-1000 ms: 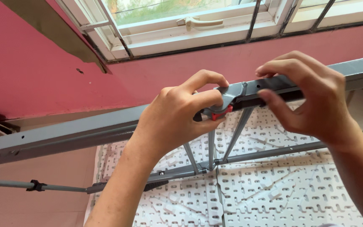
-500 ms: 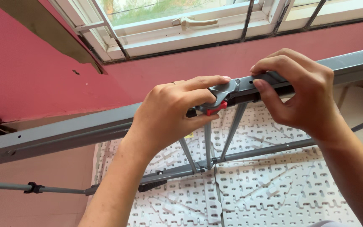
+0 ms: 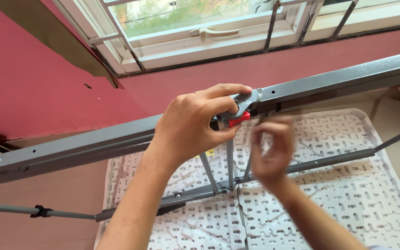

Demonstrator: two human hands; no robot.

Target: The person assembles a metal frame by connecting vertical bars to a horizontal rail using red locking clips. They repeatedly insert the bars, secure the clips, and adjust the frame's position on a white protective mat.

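Our left hand (image 3: 188, 127) keeps its grip clamped on the hinge latch (image 3: 237, 113) midway along the grey frame rail (image 3: 339, 81), steadying the joint. Right of the latch, just below the rail, our blurred right hand (image 3: 269, 153) hangs loosely curled, holding nothing.

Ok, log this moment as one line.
left hand: grips hinge latch on grey frame rail | right hand: blurred, off rail, holds nothing
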